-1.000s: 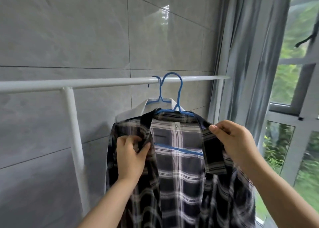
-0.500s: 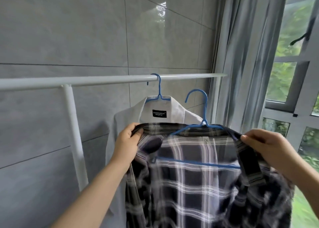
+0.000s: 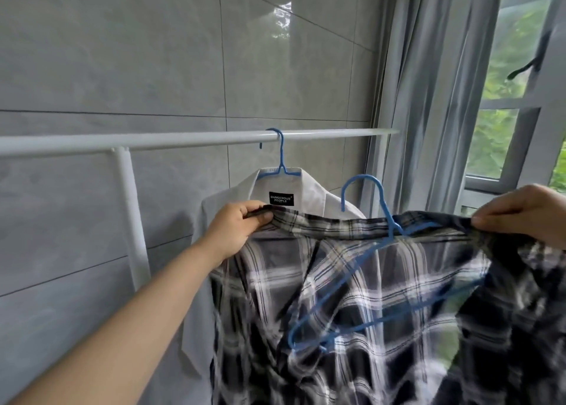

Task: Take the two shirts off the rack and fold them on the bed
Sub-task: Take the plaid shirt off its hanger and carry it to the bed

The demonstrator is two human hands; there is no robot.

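Plaid shirt [image 3: 352,297] held clear of the rack rail [image 3: 196,139].
Left hand [image 3: 242,225] and right hand [image 3: 520,213] each pinch its collar; its blue hanger [image 3: 376,270], earlier hooked on the rail, now tilts loose inside. The white shirt [image 3: 232,202] stays hanging on its own hanger [image 3: 280,162].

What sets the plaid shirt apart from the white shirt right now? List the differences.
The plaid shirt is dark checked; the white shirt is plain, with a black neck label. The plaid shirt is off the rail, held at the collar by the left hand and right hand; the white shirt hangs from the rail, untouched. The plaid shirt's hanger sits tilted; the white shirt's hanger hangs straight. Both hangers are blue.
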